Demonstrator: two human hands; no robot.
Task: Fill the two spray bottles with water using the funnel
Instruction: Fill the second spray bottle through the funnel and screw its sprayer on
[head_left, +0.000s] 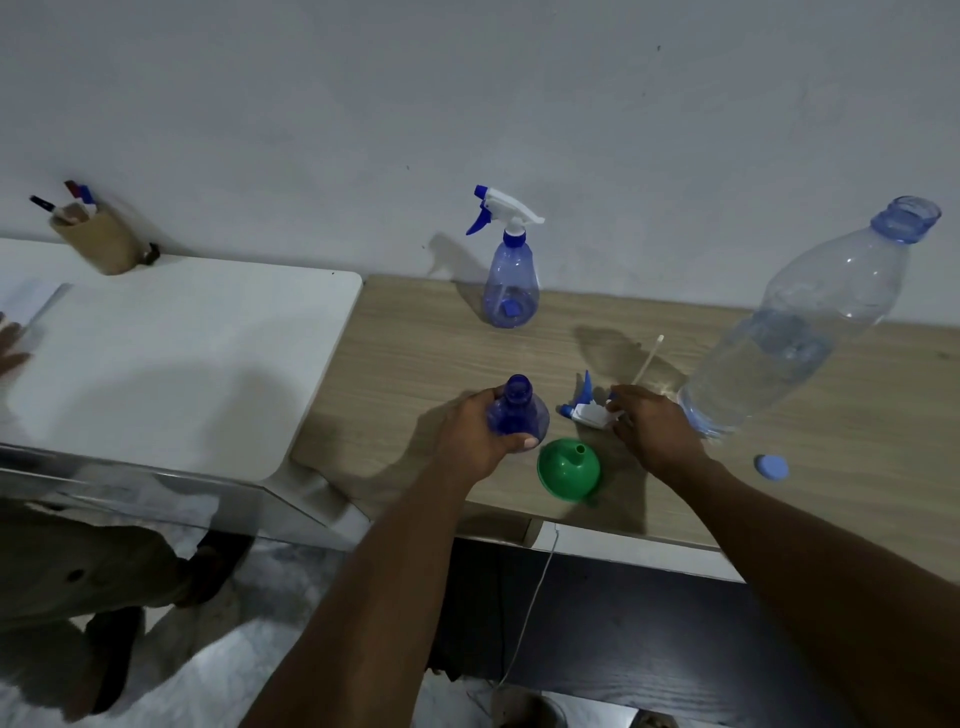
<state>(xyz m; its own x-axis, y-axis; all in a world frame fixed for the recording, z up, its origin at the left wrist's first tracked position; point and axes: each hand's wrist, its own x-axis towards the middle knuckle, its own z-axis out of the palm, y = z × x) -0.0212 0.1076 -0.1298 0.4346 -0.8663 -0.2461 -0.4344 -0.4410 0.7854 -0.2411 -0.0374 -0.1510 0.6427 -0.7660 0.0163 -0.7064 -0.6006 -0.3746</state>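
My left hand (475, 436) grips an uncapped blue spray bottle (519, 410) standing on the wooden table (415, 353). My right hand (654, 428) rests on the loose white and blue spray head (587, 408) with its long dip tube, lying just right of that bottle. A green funnel (569, 470) lies upside down, spout up, between my hands near the front edge. A second spray bottle (510, 275), with its trigger head fitted, stands by the wall. A large clear water bottle (800, 332), open and part full, stands at the right.
The water bottle's blue cap (772, 466) lies on the table at front right. A white table (171, 353) adjoins on the left with a pen holder (96, 236) at the wall. Another person's hand (10, 343) and legs show at far left. A cable (535, 597) hangs below.
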